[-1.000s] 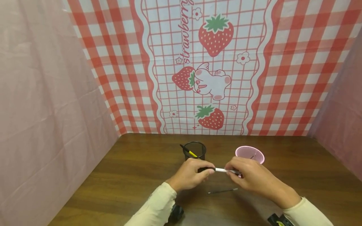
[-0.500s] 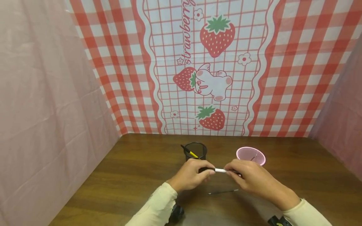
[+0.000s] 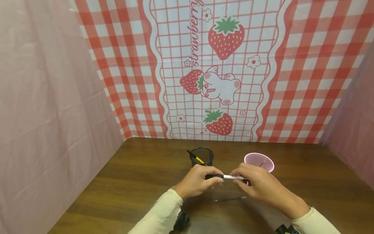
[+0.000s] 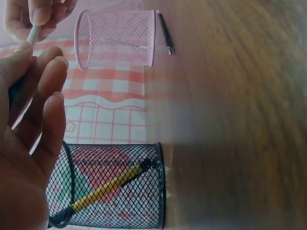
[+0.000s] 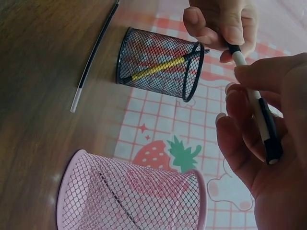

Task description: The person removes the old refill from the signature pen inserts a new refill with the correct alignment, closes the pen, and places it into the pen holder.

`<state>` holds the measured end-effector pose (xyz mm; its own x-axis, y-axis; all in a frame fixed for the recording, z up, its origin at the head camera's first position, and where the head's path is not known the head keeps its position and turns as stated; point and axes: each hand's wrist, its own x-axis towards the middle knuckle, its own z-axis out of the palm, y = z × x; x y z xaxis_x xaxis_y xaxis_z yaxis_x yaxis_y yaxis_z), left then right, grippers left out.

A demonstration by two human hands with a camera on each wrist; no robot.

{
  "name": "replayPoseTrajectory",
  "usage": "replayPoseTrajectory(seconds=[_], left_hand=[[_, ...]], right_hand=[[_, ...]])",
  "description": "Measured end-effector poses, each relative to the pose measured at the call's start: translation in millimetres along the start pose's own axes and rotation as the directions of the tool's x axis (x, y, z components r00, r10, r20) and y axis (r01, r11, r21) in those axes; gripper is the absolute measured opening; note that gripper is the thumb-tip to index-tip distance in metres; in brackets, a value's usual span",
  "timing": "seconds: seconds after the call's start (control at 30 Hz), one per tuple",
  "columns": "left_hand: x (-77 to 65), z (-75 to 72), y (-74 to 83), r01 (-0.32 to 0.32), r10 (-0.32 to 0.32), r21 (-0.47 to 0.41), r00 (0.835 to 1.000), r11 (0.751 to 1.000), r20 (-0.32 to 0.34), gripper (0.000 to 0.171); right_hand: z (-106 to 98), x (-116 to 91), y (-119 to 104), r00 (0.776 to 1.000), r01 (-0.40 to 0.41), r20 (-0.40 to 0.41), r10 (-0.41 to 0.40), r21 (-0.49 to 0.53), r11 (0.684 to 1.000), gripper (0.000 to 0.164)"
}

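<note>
Both hands hold one pen [image 3: 230,177] level between them above the table; it has a white barrel, a black front section and a black clip end. My left hand [image 3: 199,181] pinches the black section between thumb and fingers. At the white barrel, my right hand [image 3: 261,185] grips with thumb and fingertips, and the clip end [image 5: 271,143] lies along its palm. A thin pen refill [image 3: 230,199], dark with a clear end, lies on the table below the hands. Whether the pen's parts are joined or slightly apart I cannot tell.
Behind the left hand stands a black mesh cup [image 4: 115,153] with a yellow and black pen [image 3: 199,159] leaning inside. A pink mesh cup [image 3: 253,158] with a thin dark stick [image 5: 115,194] stands behind the right hand. Near it lies a dark pen-like piece [image 4: 165,33].
The right fingers have shifted slightly along the pen, and more of its white barrel shows between the hands. The left hand stays nearly in place; cups and refill have not moved.
</note>
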<state>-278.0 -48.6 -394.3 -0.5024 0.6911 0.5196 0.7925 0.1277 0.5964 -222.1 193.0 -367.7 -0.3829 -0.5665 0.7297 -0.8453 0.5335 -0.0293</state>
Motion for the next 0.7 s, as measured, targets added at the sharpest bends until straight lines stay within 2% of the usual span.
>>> replayPoseTrajectory(seconds=[0.1,0.17,0.23,0.33,0.4,0.47,0.6,0.7], left_hand=[[1.2,1.3,0.1,0.006,-0.006,-0.011,1.000,1.000,-0.005,0.019],[1.8,1.9,0.2,0.019,-0.019,0.002,1.000,1.000,-0.025,0.019],[2.1,2.4,0.1,0.023,-0.020,0.063,0.998,0.998,-0.057,0.019],[2.3,2.6,0.5,0.020,-0.007,0.151,0.996,0.988,-0.089,0.018],[2.5,2.4,0.6,0.015,0.002,0.176,0.996,0.984,-0.093,0.018],[2.3,1.8,0.9,0.017,-0.006,0.143,0.997,0.990,-0.079,0.018],[0.9,0.3,1.3,0.029,-0.026,0.066,0.999,0.997,-0.043,0.016],[0.2,0.3,1.5,0.029,-0.028,0.040,0.999,0.999,-0.024,0.016]], right_hand=[[-0.9,-0.5,-0.4,1.000,-0.009,-0.005,0.009,-0.010,1.000,0.007],[-1.4,-0.3,-0.9,1.000,-0.015,-0.012,0.015,-0.010,1.000,0.017],[-1.9,-0.4,-1.4,1.000,-0.019,-0.016,0.019,-0.007,1.000,0.022],[-1.9,-0.7,-2.3,1.000,-0.022,-0.021,0.022,-0.004,1.000,0.006],[-1.9,-0.6,-2.5,0.999,-0.029,-0.024,0.029,-0.013,0.999,0.016],[-1.7,-0.2,-2.4,0.999,-0.038,-0.022,0.037,-0.029,0.999,0.024],[-1.1,0.6,-1.2,0.999,-0.043,-0.016,0.042,-0.050,0.998,0.009],[-0.6,-1.0,-1.1,0.999,-0.051,-0.015,0.050,-0.056,0.997,0.011]])
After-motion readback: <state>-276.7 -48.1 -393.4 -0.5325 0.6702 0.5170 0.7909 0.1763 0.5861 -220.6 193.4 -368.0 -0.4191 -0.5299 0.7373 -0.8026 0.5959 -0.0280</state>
